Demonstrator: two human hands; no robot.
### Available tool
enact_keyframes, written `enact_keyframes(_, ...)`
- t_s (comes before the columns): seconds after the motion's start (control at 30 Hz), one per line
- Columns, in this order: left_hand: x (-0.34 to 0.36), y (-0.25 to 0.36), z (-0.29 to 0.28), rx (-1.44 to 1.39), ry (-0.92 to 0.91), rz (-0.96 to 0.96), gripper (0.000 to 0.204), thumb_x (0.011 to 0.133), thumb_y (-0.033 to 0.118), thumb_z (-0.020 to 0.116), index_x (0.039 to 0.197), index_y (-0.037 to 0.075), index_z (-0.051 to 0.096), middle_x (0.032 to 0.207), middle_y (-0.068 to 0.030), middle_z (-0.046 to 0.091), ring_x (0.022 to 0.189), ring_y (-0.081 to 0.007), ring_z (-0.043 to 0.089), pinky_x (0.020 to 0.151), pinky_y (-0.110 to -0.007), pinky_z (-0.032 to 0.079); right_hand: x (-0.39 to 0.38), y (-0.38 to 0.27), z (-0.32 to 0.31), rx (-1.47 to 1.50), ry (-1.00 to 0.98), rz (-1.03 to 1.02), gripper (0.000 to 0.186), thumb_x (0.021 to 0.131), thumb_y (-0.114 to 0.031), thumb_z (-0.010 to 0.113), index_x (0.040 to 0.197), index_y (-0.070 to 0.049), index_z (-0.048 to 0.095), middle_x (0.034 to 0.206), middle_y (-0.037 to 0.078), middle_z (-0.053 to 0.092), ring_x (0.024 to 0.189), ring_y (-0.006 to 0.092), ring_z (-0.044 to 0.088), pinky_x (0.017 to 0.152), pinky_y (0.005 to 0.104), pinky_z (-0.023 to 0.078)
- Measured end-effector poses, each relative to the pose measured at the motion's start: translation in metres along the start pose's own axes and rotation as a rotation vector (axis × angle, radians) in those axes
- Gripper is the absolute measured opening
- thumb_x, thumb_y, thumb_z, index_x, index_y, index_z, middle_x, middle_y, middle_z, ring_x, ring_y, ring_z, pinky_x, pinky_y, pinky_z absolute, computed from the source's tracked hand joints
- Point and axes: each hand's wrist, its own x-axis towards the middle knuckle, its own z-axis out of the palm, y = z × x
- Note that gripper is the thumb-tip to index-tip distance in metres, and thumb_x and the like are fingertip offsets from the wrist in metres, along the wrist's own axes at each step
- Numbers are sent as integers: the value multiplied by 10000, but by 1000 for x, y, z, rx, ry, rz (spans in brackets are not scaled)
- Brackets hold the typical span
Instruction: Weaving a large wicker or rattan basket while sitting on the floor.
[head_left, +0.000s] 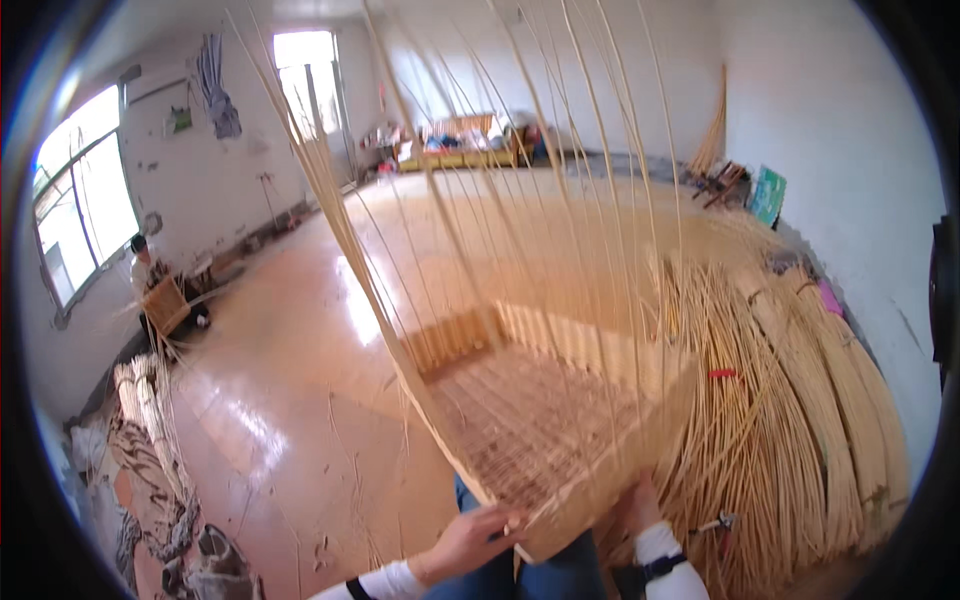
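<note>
A half-woven rectangular wicker basket (610, 455) is tilted over my lap, its low pale walls around a brown woven base (530, 420). Long bare stakes (345, 235) rise from its rim, high above the walls. My left hand (472, 540) is closed on the near left corner, thumb and fingers at the edge. At the near right, my right hand (638, 503) holds the basket from outside, low on the wall; its fingers are mostly hidden behind the weave. My knees in blue jeans (560, 578) are beneath the basket.
Large bundles of loose canes (740, 430) lie on the right, with a red-handled tool (722, 530) among them. Another person (148, 270) sits by the left window with a woven piece. Cloths (215, 560) and a cane bundle (150, 400) lie at left. A bench (460, 158) stands far back.
</note>
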Motion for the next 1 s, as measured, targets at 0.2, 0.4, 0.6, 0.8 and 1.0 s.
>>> enact_keyframes(0.2,45,15,19,41,185,58,248,801,202,741,980,40,686,994,-97,671,818,-278,643,701,-348,521,33,-6,11,30,-9,-13,424,1005,-262,456,1376,-61,413,1372,74,482,1237,246,466,1063,384,358)
enact_keyframes(0.4,70,14,48,155,293,42,251,823,222,709,1001,54,654,947,-73,645,835,-259,613,746,-369,472,15,6,25,-610,196,-428,352,987,-192,486,1293,-20,458,1328,86,493,1212,219,476,1027,358,375)
enact_keyframes(0.6,64,21,49,219,250,31,291,813,112,683,1095,52,646,1080,-81,644,949,-260,587,878,-408,412,-44,-27,165,-1421,-318,-1098,255,901,-143,588,1128,-26,594,987,65,641,977,218,601,1074,428,294)
enact_keyframes(0.8,43,-14,4,120,437,32,230,810,-54,614,1012,50,642,1015,-84,666,884,-248,609,880,-341,435,-19,2,153,-1434,-125,-1137,217,828,-105,650,1039,-57,630,721,5,601,840,188,600,1089,437,269)
enact_keyframes(1.0,69,-23,-39,-429,513,-262,157,966,48,494,1085,9,589,918,-73,638,844,-137,579,824,-284,455,-17,11,151,-1431,-92,-1130,220,747,-32,638,962,-75,625,689,-9,583,815,174,600,1099,451,289)
